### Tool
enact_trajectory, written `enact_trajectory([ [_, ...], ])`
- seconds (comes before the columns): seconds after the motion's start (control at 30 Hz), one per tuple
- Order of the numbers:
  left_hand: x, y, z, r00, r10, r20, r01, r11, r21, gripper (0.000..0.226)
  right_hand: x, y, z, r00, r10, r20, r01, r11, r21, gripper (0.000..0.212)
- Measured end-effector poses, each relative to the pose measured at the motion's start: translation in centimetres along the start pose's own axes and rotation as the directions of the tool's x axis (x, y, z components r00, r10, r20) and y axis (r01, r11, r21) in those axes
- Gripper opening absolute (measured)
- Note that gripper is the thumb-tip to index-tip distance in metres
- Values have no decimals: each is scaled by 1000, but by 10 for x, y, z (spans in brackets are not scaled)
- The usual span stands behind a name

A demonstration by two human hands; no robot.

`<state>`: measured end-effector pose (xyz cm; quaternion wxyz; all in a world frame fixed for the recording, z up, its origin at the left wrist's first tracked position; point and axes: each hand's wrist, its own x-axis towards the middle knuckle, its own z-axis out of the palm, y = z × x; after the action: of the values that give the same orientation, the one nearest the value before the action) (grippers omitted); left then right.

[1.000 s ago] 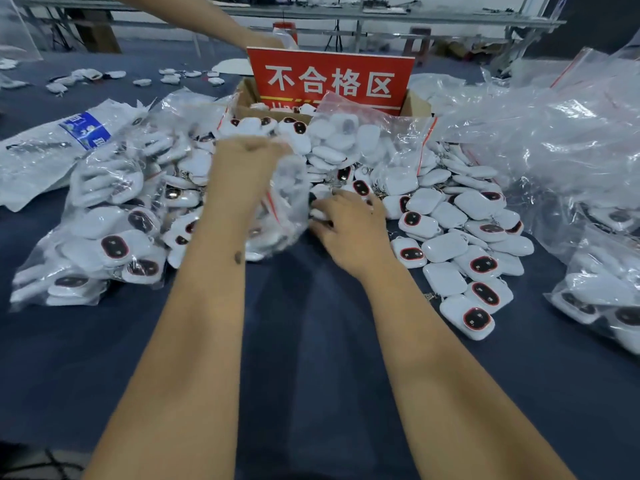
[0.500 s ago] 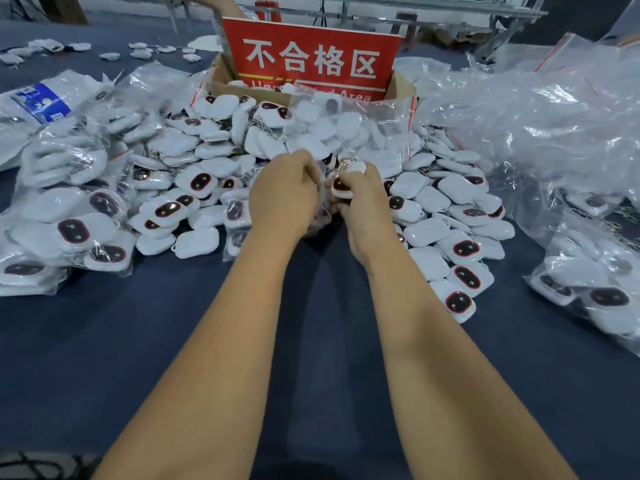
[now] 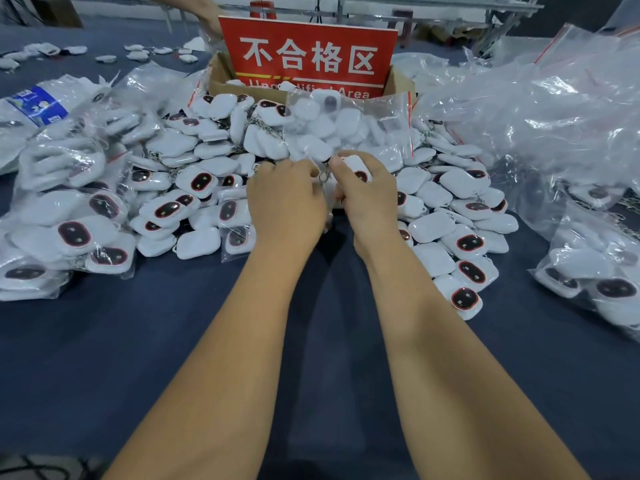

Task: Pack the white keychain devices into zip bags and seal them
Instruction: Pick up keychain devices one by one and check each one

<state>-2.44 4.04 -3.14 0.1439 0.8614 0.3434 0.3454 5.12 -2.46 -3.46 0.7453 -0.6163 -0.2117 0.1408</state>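
A big heap of white keychain devices (image 3: 194, 188) with dark oval faces covers the blue table in front of me. My right hand (image 3: 367, 199) grips one white device (image 3: 356, 168) at the near edge of the heap. My left hand (image 3: 287, 199) is right beside it, fingers curled, pinching the edge of a small clear zip bag (image 3: 323, 181) between the two hands. A larger clear zip bag (image 3: 349, 126) holding devices stands just behind my hands.
A cardboard box (image 3: 221, 81) with a red sign (image 3: 310, 60) sits behind the heap. Filled bags (image 3: 59, 216) lie at the left and at the right (image 3: 595, 271). A pile of empty clear bags (image 3: 536, 109) fills the right. Another person's arm (image 3: 197, 10) reaches in at the top.
My left hand let go of the big filled bag it held up and came down beside my right hand. My right hand has picked a device from the heap.
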Motion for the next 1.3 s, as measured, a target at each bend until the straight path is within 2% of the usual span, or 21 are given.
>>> enact_trajectory([
  [0.13,-6,6,5,1000,-17,-17,18,997,72,37,1,-2,1,992,127,-17,-126,990,64,11],
  [0.2,-9,7,6,999,-34,-31,37,994,104,41,1,-3,-1,993,105,-57,-102,994,49,17],
  [0.27,-9,8,9,998,-49,-42,54,992,116,31,1,-2,-2,993,75,-87,-71,996,49,25],
  [0.33,-8,12,13,997,-71,-42,74,995,68,30,1,-2,-2,995,70,-71,-65,995,80,23],
  [0.47,-7,16,17,994,-96,-50,87,985,-148,48,2,1,0,997,79,7,-79,988,129,13],
  [0.53,-6,13,16,994,-80,-69,63,973,-223,53,4,4,0,997,72,26,-74,993,92,12],
  [0.67,-3,6,12,998,-53,-14,46,948,-316,36,4,7,-1,998,46,43,-47,999,27,6],
  [0.8,2,3,10,990,-141,12,134,908,-397,29,1,7,0,994,25,110,-23,999,-24,13],
  [0.93,2,1,14,993,-122,-1,115,938,-326,26,-1,3,-2,980,13,199,-3,999,-53,15],
  [1.13,3,0,16,994,-103,-27,89,947,-309,22,-3,0,0,953,41,302,-13,995,-94,16],
  [1.23,4,1,17,990,-135,-49,112,937,-331,20,-4,-3,2,944,57,324,-52,998,-23,21],
  [1.3,3,2,18,988,-140,-59,112,934,-339,20,-3,-4,2,960,75,270,-88,996,35,25],
])
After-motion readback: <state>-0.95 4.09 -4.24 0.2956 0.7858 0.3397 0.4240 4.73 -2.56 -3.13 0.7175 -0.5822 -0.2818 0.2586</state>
